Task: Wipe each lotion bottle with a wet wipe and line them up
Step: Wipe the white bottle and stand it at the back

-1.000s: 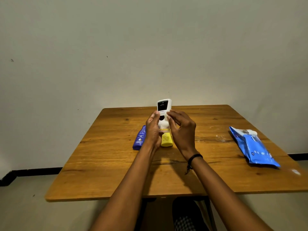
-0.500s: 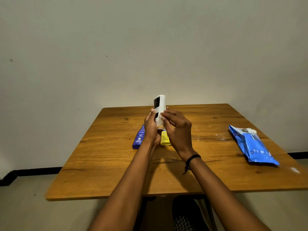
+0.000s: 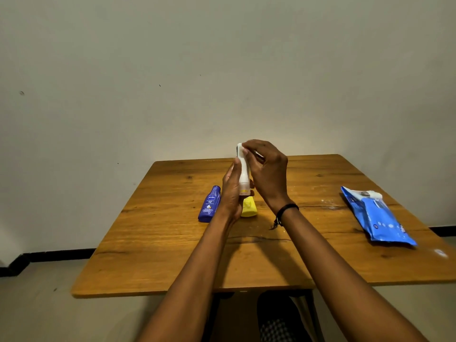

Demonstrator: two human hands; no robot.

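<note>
Clearly raised above the surface (image 3: 172,243), the white lotion bottle (image 3: 243,176) sits gripped in the left hand (image 3: 230,191); the right hand (image 3: 267,169) pinches its top, and wet slippage could drop it onto the yellow bottle (image 3: 248,207).

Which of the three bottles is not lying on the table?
The white bottle: both hands hold it upright above the table, while the blue bottle and yellow bottle lie flat.

The right hand (image 3: 267,172) has climbed to the white bottle (image 3: 243,175) top — bottle turned edge-on (label hidden).
</note>
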